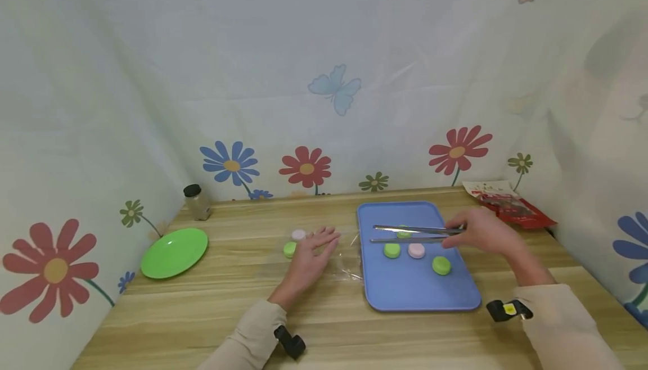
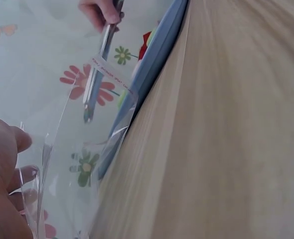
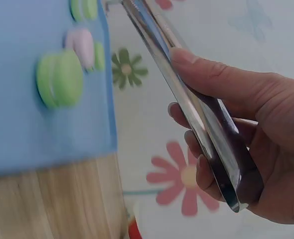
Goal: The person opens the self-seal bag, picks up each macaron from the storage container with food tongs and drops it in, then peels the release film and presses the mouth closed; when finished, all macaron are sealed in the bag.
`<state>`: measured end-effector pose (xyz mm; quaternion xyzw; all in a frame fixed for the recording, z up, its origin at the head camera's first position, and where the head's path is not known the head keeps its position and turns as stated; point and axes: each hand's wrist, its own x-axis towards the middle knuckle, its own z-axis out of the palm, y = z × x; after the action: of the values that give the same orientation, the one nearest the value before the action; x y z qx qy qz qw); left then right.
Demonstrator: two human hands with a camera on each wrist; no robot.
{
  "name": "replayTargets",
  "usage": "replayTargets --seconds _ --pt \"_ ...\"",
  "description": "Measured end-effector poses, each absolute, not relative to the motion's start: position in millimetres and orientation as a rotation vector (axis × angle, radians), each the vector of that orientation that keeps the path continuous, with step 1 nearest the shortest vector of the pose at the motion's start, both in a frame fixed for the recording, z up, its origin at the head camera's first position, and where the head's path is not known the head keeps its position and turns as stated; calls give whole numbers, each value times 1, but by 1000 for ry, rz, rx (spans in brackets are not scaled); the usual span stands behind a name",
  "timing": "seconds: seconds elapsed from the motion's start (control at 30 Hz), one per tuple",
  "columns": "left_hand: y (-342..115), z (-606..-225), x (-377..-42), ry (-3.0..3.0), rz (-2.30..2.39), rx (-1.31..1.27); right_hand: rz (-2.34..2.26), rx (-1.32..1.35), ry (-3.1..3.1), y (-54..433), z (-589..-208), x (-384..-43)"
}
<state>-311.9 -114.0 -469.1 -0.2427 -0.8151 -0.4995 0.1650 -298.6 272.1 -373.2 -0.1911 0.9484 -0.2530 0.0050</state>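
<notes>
My right hand point(image 1: 481, 232) grips a pair of metal tongs point(image 3: 207, 119) by the handle end. The tongs' arms stand apart above the blue tray point(image 1: 420, 291), their tips pointing left with nothing between them. On the tray lie a pink macaron point(image 1: 417, 251) and several green macarons point(image 1: 441, 265). My left hand point(image 1: 309, 257) holds a clear plastic bag point(image 2: 94, 129), its film across the fingers and its mouth spread toward the tray. Beside that hand, under the film, are another pink macaron point(image 1: 298, 235) and a green one point(image 1: 289, 249).
A green plate point(image 1: 174, 253) sits at the left of the wooden table point(image 1: 228, 302). Behind it stands a jar with a black lid point(image 1: 197, 202). A red and white packet point(image 1: 511, 204) lies beyond the tray at the back right, near the patterned curtain point(image 1: 263, 105).
</notes>
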Motion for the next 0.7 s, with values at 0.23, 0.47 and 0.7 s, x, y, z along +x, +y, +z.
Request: replayTargets --seconds 0.23,0.47,0.7 --pt "-113 -467 -310 -2320 -1417 -690 -722 -400 3009 317 -374 -298" --pt "-114 -466 -309 -2335 -1440 -672 -675 -400 2955 331 -380 -302" --pt "-115 -468 -310 -2325 -1433 -675 -659 -374 2924 330 -392 -313"
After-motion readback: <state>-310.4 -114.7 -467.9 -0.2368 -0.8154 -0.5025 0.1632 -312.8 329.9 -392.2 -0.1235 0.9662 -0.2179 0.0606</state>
